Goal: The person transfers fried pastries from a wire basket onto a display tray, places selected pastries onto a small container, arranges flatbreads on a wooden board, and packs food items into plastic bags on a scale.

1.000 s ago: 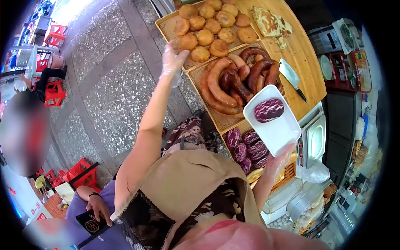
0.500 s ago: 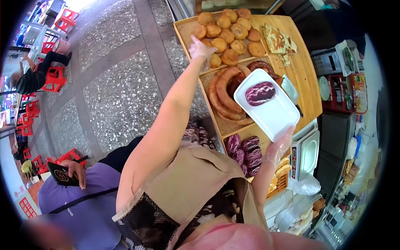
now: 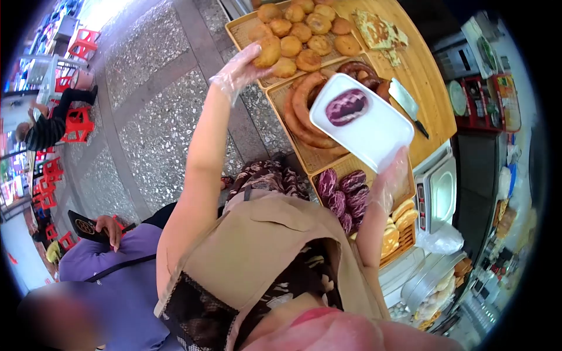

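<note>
My left hand (image 3: 243, 67), in a clear plastic glove, grips a round golden-brown cake (image 3: 267, 52) at the near-left edge of the basket tray (image 3: 242, 31) of similar cakes. In my gloved right hand (image 3: 391, 178) is the lower end of a white tray (image 3: 374, 130), tilted over the sausages. One purple-and-white marbled bun (image 3: 346, 107) lies at the tray's upper left. Coiled sausages (image 3: 302, 108) fill the basket beneath and beside it, partly hidden by the tray. More marbled buns (image 3: 356, 193) sit in a basket left of my right hand.
A knife (image 3: 408, 104) and flatbread pieces (image 3: 380, 32) lie on the wooden board (image 3: 430, 70). A scale (image 3: 438, 190) stands at the right, near pale cakes (image 3: 404, 217). At the lower left, a person in purple (image 3: 134, 281) holds a phone (image 3: 88, 227). Red stools (image 3: 78, 124) stand farther off.
My left hand has closed on a cake and lifted it from the others. The white tray in my right hand has shifted left over the sausages, with the bun still on it.
</note>
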A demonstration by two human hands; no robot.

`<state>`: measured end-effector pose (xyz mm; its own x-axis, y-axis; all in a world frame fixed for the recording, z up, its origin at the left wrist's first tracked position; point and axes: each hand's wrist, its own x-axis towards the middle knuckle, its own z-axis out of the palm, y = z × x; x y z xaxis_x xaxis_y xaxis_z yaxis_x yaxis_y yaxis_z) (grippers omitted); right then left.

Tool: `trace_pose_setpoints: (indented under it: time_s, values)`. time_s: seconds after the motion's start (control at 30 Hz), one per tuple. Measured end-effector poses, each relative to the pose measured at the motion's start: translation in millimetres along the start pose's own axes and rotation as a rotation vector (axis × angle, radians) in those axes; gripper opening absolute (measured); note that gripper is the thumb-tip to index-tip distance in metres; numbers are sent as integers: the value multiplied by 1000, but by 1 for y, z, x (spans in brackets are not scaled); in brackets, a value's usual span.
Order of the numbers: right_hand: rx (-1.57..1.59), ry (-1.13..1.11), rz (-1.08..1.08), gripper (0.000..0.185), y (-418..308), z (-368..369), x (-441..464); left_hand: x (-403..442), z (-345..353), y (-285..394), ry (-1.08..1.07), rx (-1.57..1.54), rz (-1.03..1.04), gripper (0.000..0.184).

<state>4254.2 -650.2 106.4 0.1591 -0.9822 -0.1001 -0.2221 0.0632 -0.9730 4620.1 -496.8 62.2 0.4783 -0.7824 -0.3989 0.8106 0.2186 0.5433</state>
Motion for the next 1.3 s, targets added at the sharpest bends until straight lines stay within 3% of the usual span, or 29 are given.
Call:
trace_pose_setpoints:
  time_s: [0.03, 0.07, 0.1, 0.13, 0.17, 0.23, 0.27, 0.3, 0.4, 0.53, 0.57, 0.63, 0.67, 0.73, 0.8, 0.93, 1.0, 1.07, 1.13, 1.17, 1.23, 1.27, 1.3]
  values:
    - [-251, -117, -231, 47, 12, -9, 2, -24, 29, 3, -104, 205, 66, 71]
    - [-405, -96, -363, 47, 12, -6, -1, -47, 60, 2, -216, 402, 123, 66]
    - [-262, -85, -174, 49, -3, 7, -9, -66, 95, -4, -233, 629, 183, 70]
    - [-195, -75, -185, 49, 8, 14, -6, -80, 123, -14, -246, 857, 257, 73]
    - [-149, -134, -58, 52, -38, 24, -25, -86, 138, -30, -263, 998, 298, 77]
    - [9, -214, 66, 50, -33, 32, -28, -98, 169, -45, -432, 1669, 844, 71]
    - [64, -225, 80, 48, -26, 41, -27, -94, 178, -56, -500, 1701, 741, 70]
    - [82, -239, 68, 48, -24, 49, -29, -92, 179, -68, -485, 1789, 828, 69]
    - [355, -248, 204, 45, -19, 59, -35, -78, 158, -84, -395, 2008, 827, 71]
    - [286, -139, 292, 43, 2, 78, -26, -42, 138, -26, -596, 1737, 792, 68]
    - [285, -116, 307, 44, 4, 84, -22, -25, 130, 0, -438, 1758, 1055, 61]
    - [289, -36, 322, 44, 32, 90, -11, 60, 66, 45, -194, 1945, 1063, 51]
    - [285, -3, 329, 44, 33, 94, -7, 88, 57, 67, -23, 2072, 767, 51]
    - [191, 112, 228, 44, 27, 107, -2, 162, 14, 96, -254, 2320, 860, 64]
    - [152, 147, 336, 45, 5, 128, -3, 220, -13, 100, -485, 2539, 956, 71]
    - [320, 302, 431, 46, 8, 159, -9, 271, -40, 100, -699, 2622, 897, 76]
    - [267, 289, 391, 50, -5, 177, -19, 264, -22, 111, -718, 2734, 360, 81]
    - [246, 286, 369, 52, -6, 185, -20, 258, -23, 123, -756, 2719, 444, 84]
    - [254, 321, 287, 44, 6, 188, -20, 225, 8, 147, -632, 2434, 392, 82]
    - [257, 330, 323, 45, -2, 191, -21, 216, 20, 162, -652, 2443, 397, 82]
    - [219, 326, 324, 45, 8, 189, -18, 198, 35, 185, -619, 1528, -253, 78]
    - [174, 305, 314, 46, 13, 189, -15, 189, 35, 185, -625, 1540, -253, 78]
    - [141, 282, 291, 47, 13, 191, -13, 180, 33, 181, -630, 1211, -390, 79]
